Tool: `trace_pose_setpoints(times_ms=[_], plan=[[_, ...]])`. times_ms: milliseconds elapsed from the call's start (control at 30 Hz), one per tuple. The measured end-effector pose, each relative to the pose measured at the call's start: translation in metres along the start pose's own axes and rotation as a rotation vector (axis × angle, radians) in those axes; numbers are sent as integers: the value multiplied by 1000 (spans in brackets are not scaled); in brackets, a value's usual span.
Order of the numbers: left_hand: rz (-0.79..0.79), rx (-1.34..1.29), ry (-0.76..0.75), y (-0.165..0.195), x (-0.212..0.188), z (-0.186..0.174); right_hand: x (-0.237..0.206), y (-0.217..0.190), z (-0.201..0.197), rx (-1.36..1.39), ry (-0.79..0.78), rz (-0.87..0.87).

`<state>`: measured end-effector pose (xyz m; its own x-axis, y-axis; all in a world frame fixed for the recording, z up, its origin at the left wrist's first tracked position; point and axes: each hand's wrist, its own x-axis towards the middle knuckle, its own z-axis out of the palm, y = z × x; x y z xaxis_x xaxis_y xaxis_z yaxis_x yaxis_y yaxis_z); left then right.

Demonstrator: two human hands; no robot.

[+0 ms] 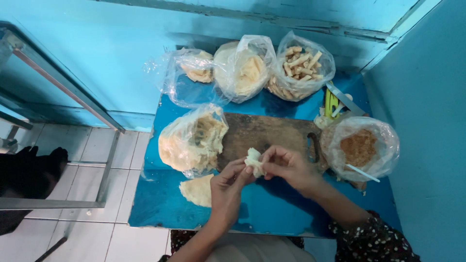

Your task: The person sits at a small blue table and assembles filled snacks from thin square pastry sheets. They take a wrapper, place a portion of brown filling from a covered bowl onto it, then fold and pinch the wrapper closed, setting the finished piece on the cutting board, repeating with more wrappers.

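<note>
Both of my hands meet over the near edge of a dark wooden cutting board on a small blue table. Together they pinch a small pale folded wrapper. My left hand holds it from below and my right hand grips it from the right. A flat pale wrapper sheet lies on the table just left of my left hand. Behind it stands an open plastic bag of pale wrappers.
Along the back stand three clear bags: a near-empty one, one with pale sheets, one with stick-shaped pieces. A bag of brown filling with a white spoon sits right. Green stalks lie behind. Metal frame left.
</note>
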<state>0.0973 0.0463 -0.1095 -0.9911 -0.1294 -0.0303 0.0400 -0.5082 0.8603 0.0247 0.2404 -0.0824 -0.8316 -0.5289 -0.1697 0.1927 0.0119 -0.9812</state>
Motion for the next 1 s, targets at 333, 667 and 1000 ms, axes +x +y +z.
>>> trace_pose_setpoints(times_ms=[333, 667, 1000], plan=[[-65, -51, 40, -1, 0, -3, 3, 2, 8, 70, 140, -62], [-48, -10, 49, 7, -2, -1, 2, 1, 0, 409, 89, 143], [8, -105, 392, 23, -15, -27, 9, -45, -33, 128, 513, -395]])
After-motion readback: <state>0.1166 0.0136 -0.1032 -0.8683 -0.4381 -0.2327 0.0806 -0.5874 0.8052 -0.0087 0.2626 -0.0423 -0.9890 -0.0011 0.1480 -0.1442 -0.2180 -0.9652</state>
